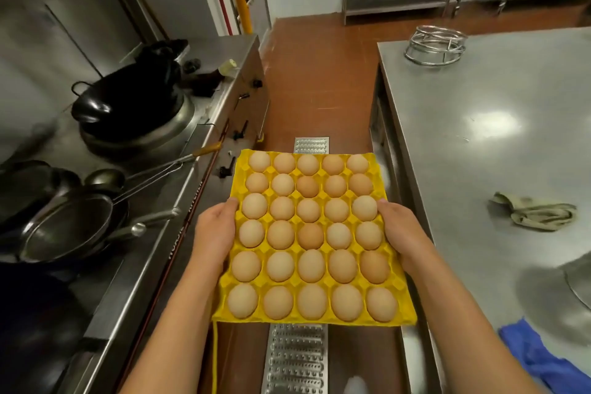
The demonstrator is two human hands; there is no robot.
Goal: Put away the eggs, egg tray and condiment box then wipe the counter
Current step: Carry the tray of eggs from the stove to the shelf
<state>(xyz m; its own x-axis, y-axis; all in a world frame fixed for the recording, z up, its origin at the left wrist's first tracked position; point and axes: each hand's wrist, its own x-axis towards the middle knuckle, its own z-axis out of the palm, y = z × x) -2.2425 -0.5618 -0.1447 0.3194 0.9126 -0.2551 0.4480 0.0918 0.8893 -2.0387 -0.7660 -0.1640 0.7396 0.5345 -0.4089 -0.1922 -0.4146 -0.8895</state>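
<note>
— While my left hand [213, 235] and right hand [403, 233] clamp the egg tray [315, 318] by its left and right edges, fingers curled under, where does it lie from you?

— Straight ahead, level over the aisle floor between stove and steel counter [499, 125], long axis running near to far. All the eggs [308, 235] sit seated. I'd say neither hand is nearer; the grey rag [537, 216] waits right.

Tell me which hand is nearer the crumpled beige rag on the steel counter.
Right. The right hand grips the egg tray's edge beside the counter holding the rag; the left hand grips the far edge.
</note>
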